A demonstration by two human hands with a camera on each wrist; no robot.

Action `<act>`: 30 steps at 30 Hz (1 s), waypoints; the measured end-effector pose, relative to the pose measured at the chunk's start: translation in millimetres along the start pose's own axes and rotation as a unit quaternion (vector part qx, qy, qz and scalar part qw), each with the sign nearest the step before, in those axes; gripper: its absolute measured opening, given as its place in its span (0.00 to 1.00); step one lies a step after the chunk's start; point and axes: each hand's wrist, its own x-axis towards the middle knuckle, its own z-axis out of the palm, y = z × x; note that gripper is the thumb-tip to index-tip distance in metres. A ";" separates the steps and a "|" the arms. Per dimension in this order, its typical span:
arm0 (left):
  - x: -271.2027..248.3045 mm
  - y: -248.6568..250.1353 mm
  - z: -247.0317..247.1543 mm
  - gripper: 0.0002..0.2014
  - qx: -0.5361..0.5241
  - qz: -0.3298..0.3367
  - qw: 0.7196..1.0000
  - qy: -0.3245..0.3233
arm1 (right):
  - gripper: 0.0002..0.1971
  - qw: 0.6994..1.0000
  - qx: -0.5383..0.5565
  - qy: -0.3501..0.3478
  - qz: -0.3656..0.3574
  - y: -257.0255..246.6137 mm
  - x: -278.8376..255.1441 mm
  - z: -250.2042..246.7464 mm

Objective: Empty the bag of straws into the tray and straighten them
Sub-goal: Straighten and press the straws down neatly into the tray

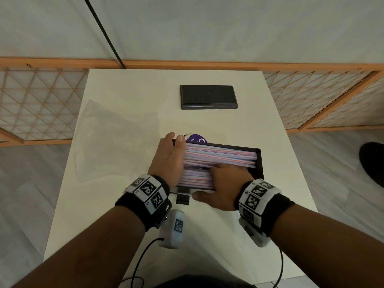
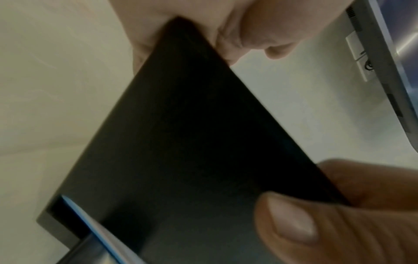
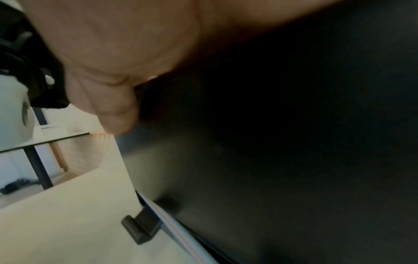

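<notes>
A black tray in the middle of the white table holds several pink, blue and white striped straws lying lengthwise. My left hand lies flat against the tray's left end, its straight fingers pressing on the straw ends. My right hand grips the near wall, thumb outside and fingers over the straws. In the left wrist view the tray's dark wall fills the middle. The right wrist view shows my thumb against the tray. A loose straw pokes out beneath the tray.
The clear plastic bag lies flat on the table's left side. A purple label shows just behind the tray. A black rectangular lid or box sits at the back. A small black clip lies by the tray's near edge.
</notes>
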 end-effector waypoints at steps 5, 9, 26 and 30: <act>1.5 -0.6 1.3 0.33 0.008 0.003 1.000 0.003 | 0.32 1.000 -0.009 -0.016 0.014 -2.2 3.5 -7.4; 2.0 -1.2 2.3 0.27 0.024 -0.009 1.000 0.012 | 0.32 0.998 0.030 -0.053 0.014 -6.3 6.6 -7.2; 1.9 -5.0 2.4 0.25 0.022 -0.008 0.999 0.032 | 0.39 0.999 -0.024 0.009 0.033 5.9 -6.0 -10.1; 2.2 -4.6 2.3 0.25 0.027 -0.005 0.999 0.033 | 0.38 0.999 0.015 -0.015 0.034 7.7 -2.4 -5.0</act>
